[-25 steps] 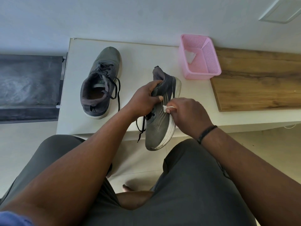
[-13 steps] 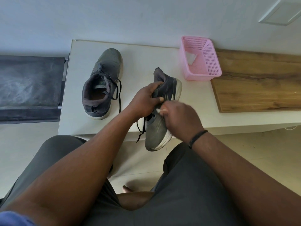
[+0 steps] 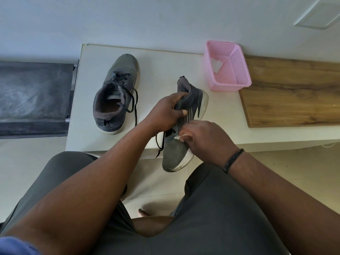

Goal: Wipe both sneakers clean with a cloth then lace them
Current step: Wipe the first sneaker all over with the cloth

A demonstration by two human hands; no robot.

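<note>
Head view: the left hand (image 3: 166, 111) wraps around the collar of the held sneaker (image 3: 181, 142), which hangs toe-down off the front edge of the white table (image 3: 165, 65). The right hand (image 3: 206, 142) pinches a small white cloth (image 3: 178, 137) against the grey upper, just beside the dangling lace (image 3: 159, 144). Wiping is the step in hand, by my read. The second sneaker (image 3: 115, 94) sits on the table, well apart, its laces loose. A pink basket (image 3: 237, 74) stands at the back. Next, I'd say: rub on along the side and sole, then swap shoes.
</note>
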